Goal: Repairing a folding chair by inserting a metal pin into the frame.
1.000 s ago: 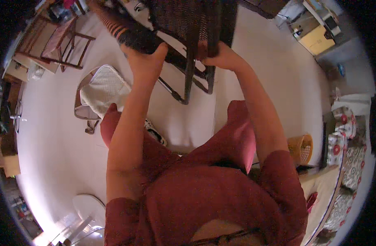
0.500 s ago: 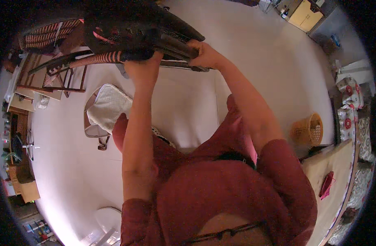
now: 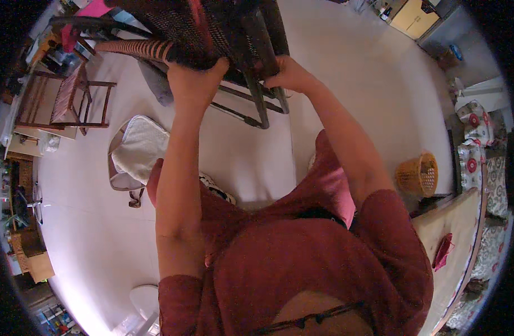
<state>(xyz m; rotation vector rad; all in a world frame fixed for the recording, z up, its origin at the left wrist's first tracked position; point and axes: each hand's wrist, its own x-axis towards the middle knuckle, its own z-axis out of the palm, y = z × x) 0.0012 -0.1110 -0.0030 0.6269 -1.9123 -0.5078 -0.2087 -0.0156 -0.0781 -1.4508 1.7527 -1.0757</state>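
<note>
A dark folding chair (image 3: 173,25) with mesh fabric and a tubular frame is held up in front of me, its top cut off by the upper edge. My left hand (image 3: 195,81) is closed around a dark part of it, beside an armrest (image 3: 133,49) wrapped in tan and black stripes. On the other side my right hand (image 3: 293,75) grips the frame near the tubular legs (image 3: 258,98). The fingertips of both hands are partly hidden behind the chair. The legs hang tilted above the pale floor (image 3: 240,151).
A bag or cushioned seat with a white fleecy lining (image 3: 139,145) lies on the floor at left. Beyond it stands a brown slatted chair (image 3: 72,98). An orange plastic basket (image 3: 417,175) and a table with a red cloth (image 3: 443,251) are at right.
The folding chair has swung from lying nearly flat to a steeper angle, its legs now pointing down toward me. Both hands have stayed on it, the right moving slightly right.
</note>
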